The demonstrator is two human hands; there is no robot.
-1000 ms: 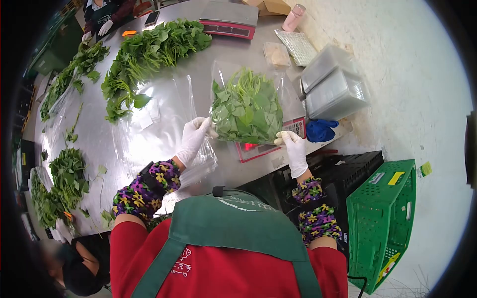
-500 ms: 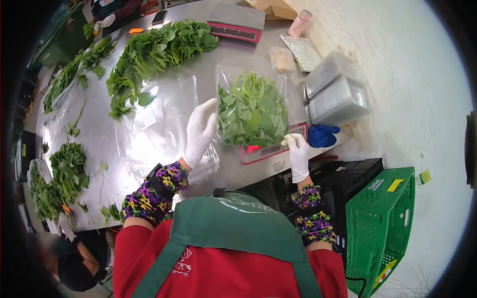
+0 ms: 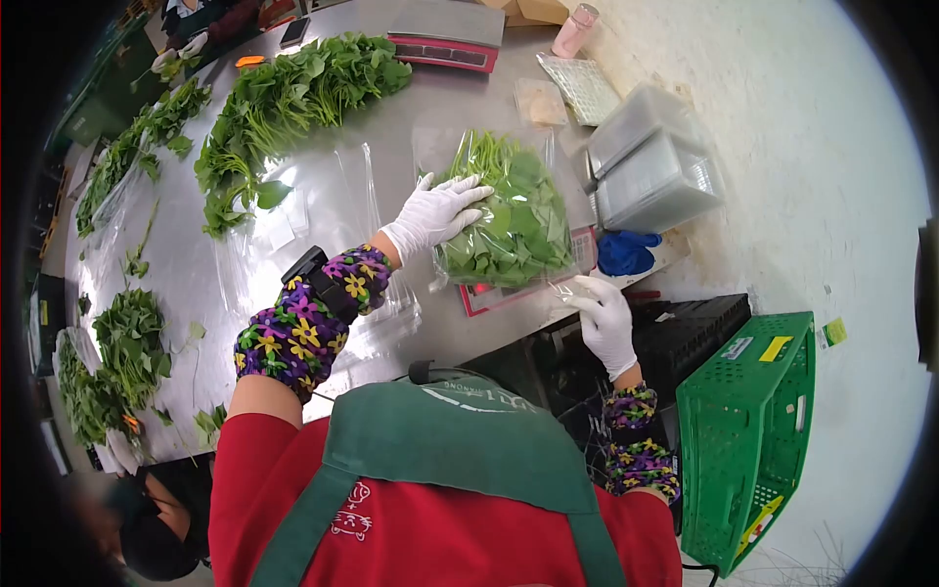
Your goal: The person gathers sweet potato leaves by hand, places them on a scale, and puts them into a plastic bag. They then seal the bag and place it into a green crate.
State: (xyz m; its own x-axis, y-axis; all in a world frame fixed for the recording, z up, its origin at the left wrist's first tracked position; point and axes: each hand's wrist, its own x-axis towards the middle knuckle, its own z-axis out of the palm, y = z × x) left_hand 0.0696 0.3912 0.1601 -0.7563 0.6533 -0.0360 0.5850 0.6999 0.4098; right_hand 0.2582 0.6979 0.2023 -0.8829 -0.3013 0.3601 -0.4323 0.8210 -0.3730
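A clear plastic bag of leafy greens lies over a red scale, whose body is mostly hidden beneath it. My left hand, in a white glove, rests on the bag's left side with its fingers spread. At the bag's lower right corner, my gloved right hand pinches the plastic between thumb and finger. Flat clear bags lie on the metal table to the left of the filled bag.
Piles of greens lie on the table. A second scale, clear tubs, a blue cloth and a green crate are around. Co-workers' gloved hands show at left.
My left hand has moved from the bag's left edge onto its front. My right hand has shifted slightly down and right, still at the bag's corner. The view has shifted a little.
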